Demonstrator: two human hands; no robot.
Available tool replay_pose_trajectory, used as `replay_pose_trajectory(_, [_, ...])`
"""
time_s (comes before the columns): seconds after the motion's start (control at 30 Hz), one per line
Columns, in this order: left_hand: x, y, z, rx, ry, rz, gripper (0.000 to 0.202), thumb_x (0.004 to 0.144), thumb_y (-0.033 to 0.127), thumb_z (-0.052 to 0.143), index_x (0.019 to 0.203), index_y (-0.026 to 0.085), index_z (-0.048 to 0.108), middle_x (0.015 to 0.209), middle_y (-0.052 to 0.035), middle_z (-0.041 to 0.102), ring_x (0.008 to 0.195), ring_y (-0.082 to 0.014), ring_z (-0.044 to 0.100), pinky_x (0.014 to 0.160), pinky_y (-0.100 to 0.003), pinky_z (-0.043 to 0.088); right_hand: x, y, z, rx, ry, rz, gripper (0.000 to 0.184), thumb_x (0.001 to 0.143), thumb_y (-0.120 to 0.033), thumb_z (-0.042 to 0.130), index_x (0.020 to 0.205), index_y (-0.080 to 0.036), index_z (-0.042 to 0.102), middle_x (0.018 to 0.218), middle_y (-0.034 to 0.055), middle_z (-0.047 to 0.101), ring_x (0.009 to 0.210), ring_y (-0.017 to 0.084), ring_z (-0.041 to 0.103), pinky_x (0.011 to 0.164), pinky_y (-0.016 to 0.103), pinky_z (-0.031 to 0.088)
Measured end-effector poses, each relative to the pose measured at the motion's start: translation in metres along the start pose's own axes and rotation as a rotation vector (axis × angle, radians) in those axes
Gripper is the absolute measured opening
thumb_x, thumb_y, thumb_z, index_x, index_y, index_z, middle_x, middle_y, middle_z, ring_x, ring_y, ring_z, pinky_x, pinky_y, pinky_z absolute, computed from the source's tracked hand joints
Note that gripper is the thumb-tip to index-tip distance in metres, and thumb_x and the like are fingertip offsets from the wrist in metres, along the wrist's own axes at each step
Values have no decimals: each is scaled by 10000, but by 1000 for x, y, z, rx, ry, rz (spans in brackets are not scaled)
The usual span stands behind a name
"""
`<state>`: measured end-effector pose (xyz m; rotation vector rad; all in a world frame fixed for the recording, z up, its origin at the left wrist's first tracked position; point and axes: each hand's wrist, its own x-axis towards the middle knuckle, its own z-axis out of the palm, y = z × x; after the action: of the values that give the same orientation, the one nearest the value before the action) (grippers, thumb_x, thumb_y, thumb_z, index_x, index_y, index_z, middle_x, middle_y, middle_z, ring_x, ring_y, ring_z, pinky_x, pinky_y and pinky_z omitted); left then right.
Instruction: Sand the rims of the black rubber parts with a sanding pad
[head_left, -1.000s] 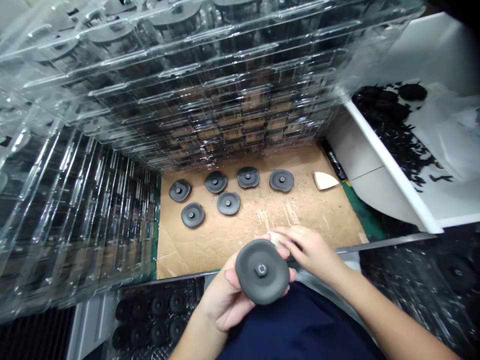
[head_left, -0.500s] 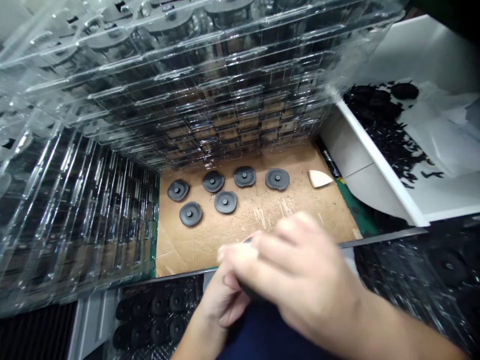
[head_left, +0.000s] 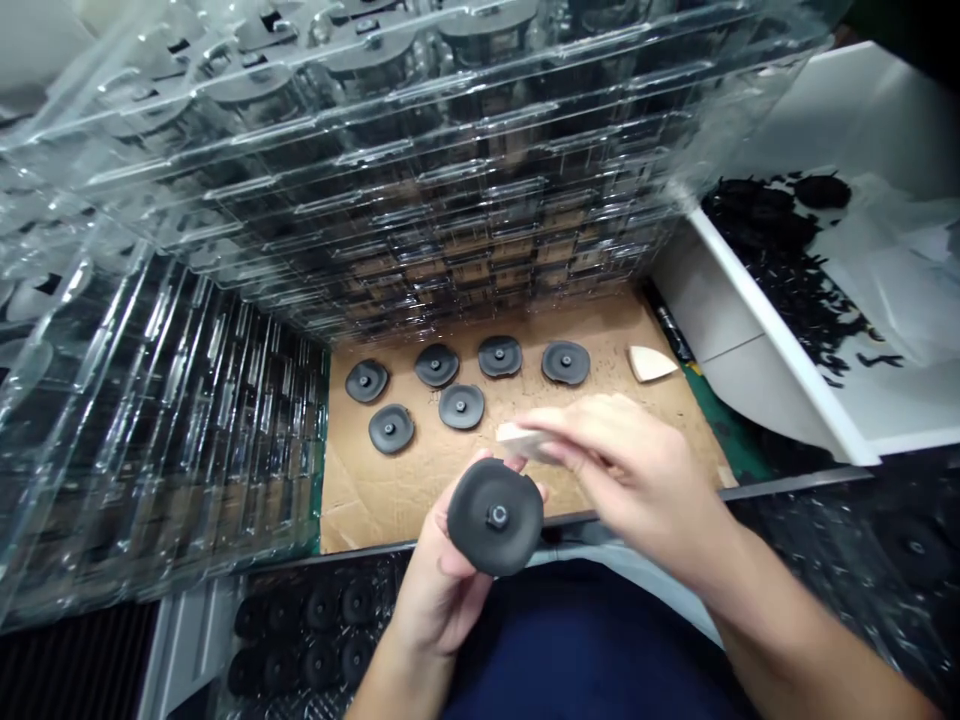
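**A dark disc in the left hand, a pale block in the right**

In the head view, the left hand [head_left: 442,575] grips one dark disc [head_left: 480,540] by its rim, with the fingers curled behind it. The disc is held just in front of the near edge of the cardboard [head_left: 427,490], tilted so that its face with the small central knob looks up to the camera. The right hand [head_left: 641,455] pinches a pale block [head_left: 517,438] between thumb and fingers, close to the far rim of the disc. I cannot tell if the block touches the disc.

On the cardboard lie six other discs [head_left: 461,407]: four in a row along the far edge, and two a little nearer, toward the left edge. A pale wedge [head_left: 651,364] lies near the far right corner. Clear trays [head_left: 480,200] are stacked beyond the far edge.

In my judgement, the step in hand is work on this single disc with the block, probably at its rim. Bringing the block against the rim would call for a steady left grip, and for left fingertips kept away from its path.
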<state>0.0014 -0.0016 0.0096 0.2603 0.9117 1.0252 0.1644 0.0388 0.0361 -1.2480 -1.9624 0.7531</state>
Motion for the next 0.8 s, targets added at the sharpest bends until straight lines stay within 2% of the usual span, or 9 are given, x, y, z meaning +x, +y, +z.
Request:
replay_pose_trajectory(0.13, [1, 4, -8, -95, -73, 1, 601, 483, 415, 828, 1047, 284, 666, 1156, -47, 664, 959, -234, 654, 862, -295, 489, -27, 41, 22, 68, -82, 270, 251, 904, -197, 478, 1096, -226, 637, 1002, 26, 688, 881, 147, 616, 753, 266, 476])
replay_pose_trajectory(0.23, [4, 1, -14, -117, -77, 6, 616, 457, 420, 830, 1034, 277, 669, 1092, -34, 685, 973, -228, 643, 849, -282, 498, -50, 62, 47, 84, -126, 301, 240, 886, -195, 486, 1036, -206, 672, 911, 34, 705, 838, 167, 636, 749, 287, 500])
replay_pose_trajectory(0.3, [5, 0, -15, -127, -75, -7, 616, 454, 421, 829, 1033, 284, 667, 1075, -18, 687, 980, -223, 642, 852, -274, 502, -55, 66, 52, 80, -101, 316, 228, 875, -207, 498, 1002, -196, 686, 864, 39, 709, 789, 175, 644, 720, 294, 511])
replay_pose_trajectory(0.43, [5, -1, -9, -119, -51, -33, 564, 515, 359, 829, 1048, 300, 653, 1065, -2, 691, 953, -208, 653, 841, -274, 515, -37, 37, 27, 83, 58, 357, 235, 891, -249, 491, 1060, -200, 647, 1008, 50, 692, 829, 166, 645, 697, 268, 520])
replay_pose_trajectory(0.53, [4, -4, -4, -73, 60, 37, 527, 564, 286, 818, 1062, 274, 645, 975, 2, 708, 882, -165, 658, 748, -207, 524, -16, -4, 5, 125, 203, 194, 232, 882, -206, 518, 1089, -211, 624, 1047, 33, 671, 891, 144, 625, 744, 227, 510])
replay_pose_trajectory(0.6, [3, -7, -3, -55, 100, 67, 552, 581, 268, 809, 1102, 268, 627, 985, -8, 706, 905, -168, 650, 764, -208, 519, -8, -26, -1, 170, 143, -1, 258, 885, -151, 491, 1109, -141, 618, 996, 63, 677, 876, 145, 619, 794, 233, 499])
replay_pose_trajectory(0.63, [3, -8, -3, -50, 99, 70, 583, 574, 254, 812, 1123, 274, 616, 1015, -13, 701, 941, -179, 643, 797, -223, 514, -5, -32, -1, 186, 52, -56, 262, 886, -136, 477, 1105, -117, 620, 963, 70, 680, 855, 145, 619, 795, 238, 497])
replay_pose_trajectory(0.73, [2, -8, -4, -42, 101, 58, 629, 542, 195, 823, 1127, 291, 613, 1086, -12, 686, 1005, -196, 626, 841, -240, 503, 1, -37, 1, 181, -257, -46, 235, 878, -103, 475, 1006, -157, 664, 844, 23, 678, 752, 126, 613, 692, 224, 489])
replay_pose_trajectory(0.8, [1, -7, -2, -30, 110, 34, 608, 530, 195, 826, 1102, 263, 631, 1067, -19, 695, 989, -200, 633, 835, -240, 507, 4, -36, 5, 145, -248, -23, 227, 882, -111, 473, 964, -163, 677, 802, 15, 666, 714, 122, 600, 653, 224, 475])
